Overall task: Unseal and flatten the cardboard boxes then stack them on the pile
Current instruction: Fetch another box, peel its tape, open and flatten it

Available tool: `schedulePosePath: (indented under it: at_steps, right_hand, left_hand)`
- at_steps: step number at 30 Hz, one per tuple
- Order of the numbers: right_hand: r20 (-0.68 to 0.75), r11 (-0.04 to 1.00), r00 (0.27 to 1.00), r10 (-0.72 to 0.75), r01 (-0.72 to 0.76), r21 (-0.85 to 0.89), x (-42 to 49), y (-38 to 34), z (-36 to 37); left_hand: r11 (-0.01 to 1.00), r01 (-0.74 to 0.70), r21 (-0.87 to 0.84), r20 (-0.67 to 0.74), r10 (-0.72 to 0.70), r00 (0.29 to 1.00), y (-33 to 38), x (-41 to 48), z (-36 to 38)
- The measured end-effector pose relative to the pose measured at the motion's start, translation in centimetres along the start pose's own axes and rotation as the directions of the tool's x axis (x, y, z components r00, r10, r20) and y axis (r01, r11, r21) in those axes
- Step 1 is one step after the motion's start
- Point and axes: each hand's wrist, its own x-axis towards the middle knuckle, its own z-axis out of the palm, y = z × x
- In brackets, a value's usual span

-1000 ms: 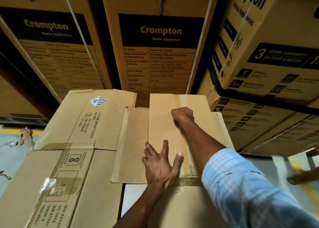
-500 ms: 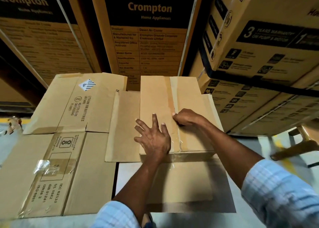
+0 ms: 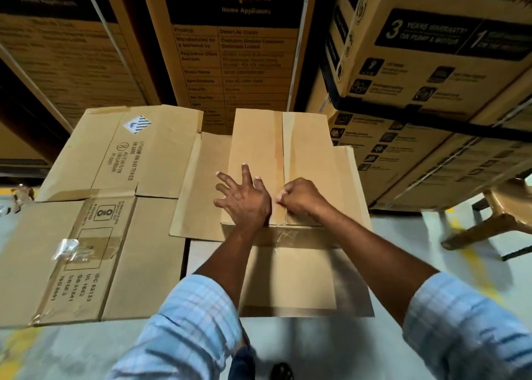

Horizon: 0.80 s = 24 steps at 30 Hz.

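Note:
A plain cardboard box [image 3: 311, 155] stands in front of me, its top flaps joined by a strip of clear tape [image 3: 278, 149] down the middle seam. My left hand [image 3: 244, 199] lies flat with spread fingers on the left flap. Just right of it, my right hand [image 3: 300, 198] is curled at the seam near the box's front edge and seems to pinch the tape. Left of the box lies the pile of flattened cartons [image 3: 95, 221], printed with battery markings and bearing loose tape scraps.
Tall Crompton appliance cartons [image 3: 233, 42] wall off the back and right [image 3: 431, 62]. A wooden stool leg [image 3: 489, 221] juts in at the right. Grey floor with yellow marks [image 3: 466, 253] lies below.
My right hand has drawn back along the taped seam from the far end to the near edge. My left hand slid slightly forward on the left flap. The view tilted down.

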Motion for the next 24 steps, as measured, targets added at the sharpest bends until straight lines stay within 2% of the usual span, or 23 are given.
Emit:
schedulePosePath:
  at_steps: [1, 2, 6, 9, 12, 15, 19, 24]
  right_hand:
    - [-0.111, 0.994, 0.992, 0.060, -0.049, 0.100, -0.2, 0.3, -0.1]
    - [-0.162, 0.981, 0.980, 0.116, -0.087, 0.174, -0.1, 0.3, -0.4]
    - [-0.061, 0.943, 0.968, 0.242, -0.220, 0.249, 0.9, -0.5, -2.3]
    - [-0.086, 0.913, 0.962, 0.259, -0.215, 0.346, 0.5, 0.1, -2.6]
    - [-0.084, 0.872, 0.961, 0.264, -0.201, 0.445, -0.4, 0.8, -1.7]
    - [-0.073, 0.846, 0.961, 0.268, -0.199, 0.495, -0.5, 1.4, -0.2]
    - [-0.107, 0.858, 0.962, 0.252, -0.171, 0.484, -0.1, 2.4, 1.4]
    - [-0.141, 0.920, 0.978, 0.153, -0.089, 0.381, -0.4, 2.2, 1.7]
  left_hand:
    - [1.000, -0.027, 0.004, -0.008, 0.027, 1.000, -0.1, -0.3, -0.1]
    - [0.997, -0.075, 0.016, -0.016, 0.075, 0.997, -0.2, -0.4, -0.3]
    - [0.965, -0.263, 0.004, -0.016, 0.263, 0.965, -0.2, -0.4, -0.9]
    - [0.975, -0.210, -0.070, 0.068, 0.215, 0.974, 1.7, 1.4, -2.2]
    - [0.990, -0.131, -0.048, 0.229, 0.138, 0.964, 3.4, 3.2, -3.5]
    - [0.998, -0.050, -0.044, 0.292, 0.061, 0.954, 4.6, 4.6, -3.9]
    - [0.999, 0.050, -0.005, 0.348, -0.045, 0.936, 6.3, 6.2, -4.9]
    - [0.993, 0.041, 0.110, 0.369, -0.080, 0.926, 7.0, 6.5, -5.2]
